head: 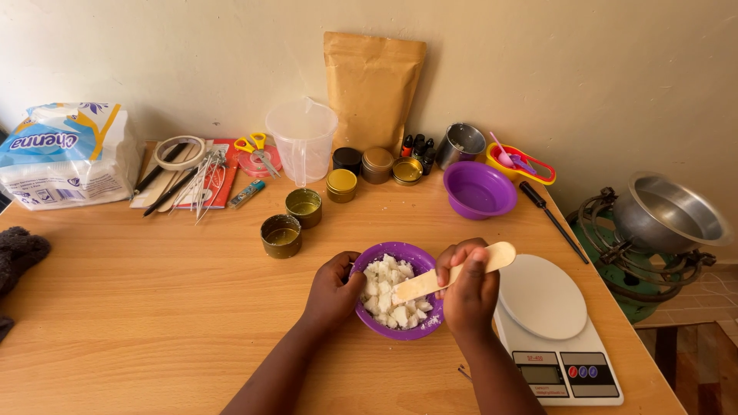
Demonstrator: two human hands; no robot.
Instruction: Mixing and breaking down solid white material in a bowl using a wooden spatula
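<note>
A purple bowl (410, 254) filled with white wax chunks (390, 296) sits on the wooden table near the front. My left hand (334, 288) grips the bowl's left rim. My right hand (470, 289) holds a flat wooden stick (498, 256), its lower end dipped into the chunks. A white kitchen scale (547, 307) stands just right of my right hand.
Two open gold tins (281, 235) (304, 207) stand behind the bowl. Further back are a clear measuring jug (302, 139), a brown paper bag (372, 88), small tins, a second purple bowl (478, 189), a metal cup and tools. A tissue pack (65, 154) lies far left, a stove with pot (667, 215) right.
</note>
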